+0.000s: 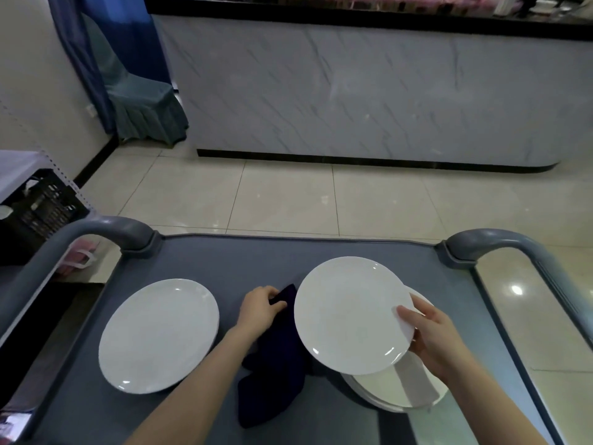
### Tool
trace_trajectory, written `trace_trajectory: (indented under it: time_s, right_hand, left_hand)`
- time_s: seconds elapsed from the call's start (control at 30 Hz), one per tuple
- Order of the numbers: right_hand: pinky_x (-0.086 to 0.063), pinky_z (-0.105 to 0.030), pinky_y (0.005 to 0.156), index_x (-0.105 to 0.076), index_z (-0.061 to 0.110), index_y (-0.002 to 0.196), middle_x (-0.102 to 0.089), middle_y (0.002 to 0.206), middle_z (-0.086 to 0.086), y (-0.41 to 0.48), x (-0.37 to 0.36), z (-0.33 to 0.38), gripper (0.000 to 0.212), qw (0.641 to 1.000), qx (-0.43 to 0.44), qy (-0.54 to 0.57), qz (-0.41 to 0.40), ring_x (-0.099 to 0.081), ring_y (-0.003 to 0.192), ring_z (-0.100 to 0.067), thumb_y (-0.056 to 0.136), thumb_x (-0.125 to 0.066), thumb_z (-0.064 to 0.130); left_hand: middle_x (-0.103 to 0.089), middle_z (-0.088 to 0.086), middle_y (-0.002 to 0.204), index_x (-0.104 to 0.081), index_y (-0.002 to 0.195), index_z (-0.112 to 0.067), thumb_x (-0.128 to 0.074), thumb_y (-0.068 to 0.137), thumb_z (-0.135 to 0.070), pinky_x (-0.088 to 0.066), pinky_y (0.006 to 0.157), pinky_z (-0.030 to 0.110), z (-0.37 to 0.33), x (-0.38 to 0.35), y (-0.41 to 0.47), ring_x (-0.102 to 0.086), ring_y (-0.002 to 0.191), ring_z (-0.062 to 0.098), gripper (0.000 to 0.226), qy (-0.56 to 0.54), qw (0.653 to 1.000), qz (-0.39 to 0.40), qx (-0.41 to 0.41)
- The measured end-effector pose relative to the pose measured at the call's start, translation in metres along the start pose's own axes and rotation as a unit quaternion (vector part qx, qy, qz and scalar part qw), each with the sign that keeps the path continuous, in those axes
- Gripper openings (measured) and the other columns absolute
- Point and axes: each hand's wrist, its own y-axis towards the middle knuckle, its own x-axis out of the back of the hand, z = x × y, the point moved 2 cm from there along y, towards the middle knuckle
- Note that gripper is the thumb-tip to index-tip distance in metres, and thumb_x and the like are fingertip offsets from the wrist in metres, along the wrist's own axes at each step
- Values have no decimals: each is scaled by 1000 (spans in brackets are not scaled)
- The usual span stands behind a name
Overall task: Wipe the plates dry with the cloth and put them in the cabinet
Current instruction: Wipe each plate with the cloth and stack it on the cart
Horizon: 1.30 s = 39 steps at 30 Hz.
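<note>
One white round ceramic plate (349,313) is hanging tilted in the air. The right grip (430,335) is clasping its rim at 4 o'clock, with the thumb lying on the face. It is hovering over a low stack of white plates (385,393), which is sitting at 4 o'clock on the grey plastic trolley top (256,258).

The left grip (258,308) is curling round the upper end of the dark navy cloth (276,374). The cloth is lying crumpled at 6 o'clock between the two groups, and it is not yet touching the raised plate's face.

A second pile of white plates (157,335) is resting at 8 o'clock, with neither grip touching it.

No cabinet is showing, so nothing is appearing stowed. I am judging the job as sitting in its wiping stage. Whether the 8 o'clock pile is already dry I cannot tell. The raised plate is awaiting the cloth, the stack beneath is waiting too — and all the putting away is lying ahead.
</note>
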Motion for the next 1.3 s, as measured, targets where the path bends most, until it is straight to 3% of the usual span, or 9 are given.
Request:
trace_trajectory:
  time_s: [0.13, 0.5, 0.63, 0.73, 0.83, 0.9, 1.07, 1.2, 1.3]
  right_hand:
    - [-59, -36, 65, -75, 33, 109, -76, 108, -8, -2, -4, 4, 31, 1000, 8, -3, 17, -74, 86, -27, 92, -64, 10]
    - [-57, -32, 59, -71, 27, 113, -77, 99, -7, -23, -41, 15, 27, 997, 53, -29, 51, -74, 77, -22, 95, -60, 10]
    - [-58, -33, 60, -68, 25, 117, -77, 99, -8, -32, -55, 18, 28, 996, 65, -25, 56, -74, 78, -22, 96, -59, 10]
    - [-57, -33, 60, -67, 24, 120, -77, 99, -8, -39, -63, 20, 30, 996, 73, -7, 54, -73, 80, -24, 96, -58, 9]
    - [-57, -35, 59, -67, 22, 120, -77, 98, -9, -46, -70, 20, 30, 995, 78, 10, 55, -72, 80, -26, 96, -57, 6]
    - [-57, -36, 59, -67, 22, 120, -77, 98, -9, -50, -70, 19, 31, 995, 80, 19, 50, -72, 81, -27, 96, -57, 5]
    - [-57, -33, 58, -69, 20, 117, -77, 94, -5, -58, -59, 18, 28, 995, 74, 42, 46, -70, 76, -22, 96, -57, 5]
    - [-56, -31, 57, -70, 17, 115, -77, 95, -5, -64, -59, 18, 26, 993, 82, 58, 58, -71, 70, -17, 95, -57, 5]
    - [-56, -31, 57, -70, 17, 114, -76, 98, -8, -67, -61, 19, 26, 992, 89, 69, 52, -71, 73, -19, 95, -57, 5]
  left_hand:
    - [-65, -2, 87, -58, 89, -17, -60, 97, -24, -44, 66, 21, -2, 15, -8, -60, 85, 18, 11, -74, 996, -43, -5]
    - [-62, -18, 88, -51, 95, -27, -53, 100, -26, -39, 63, 9, -51, 112, -76, -57, 82, -7, 5, -110, 971, -181, -113]
    - [-65, -21, 101, -54, 104, -27, -54, 99, -24, -42, 74, 4, -81, 110, -108, -58, 93, -11, 6, -79, 970, -139, -183]
    - [-67, -10, 115, -56, 108, -26, -58, 96, -29, -48, 86, 26, -97, 84, -127, -62, 103, 11, 13, -15, 976, -75, -204]
    - [-35, -13, 155, -60, 126, -26, -53, 98, -40, -36, 95, 20, -101, 49, -136, -48, 130, 15, 32, 127, 966, 41, -219]
    - [-24, -13, 160, -58, 135, -22, -46, 101, -40, -26, 105, 16, -99, 35, -142, -34, 142, 10, 39, 149, 953, 81, -250]
    - [-61, -4, 135, -64, 130, -16, -63, 93, -13, -39, 111, 37, -86, 57, -146, -50, 132, 19, 37, 133, 923, -156, -326]
    - [3, -17, 162, -12, 157, -31, -30, 104, -38, 15, 119, 32, -70, 30, -150, 9, 152, 12, 57, 299, 910, -67, -278]
    - [27, -24, 155, 9, 155, -34, -3, 97, -47, 28, 113, 36, -72, 12, -161, 31, 145, 9, 61, 323, 907, -43, -267]
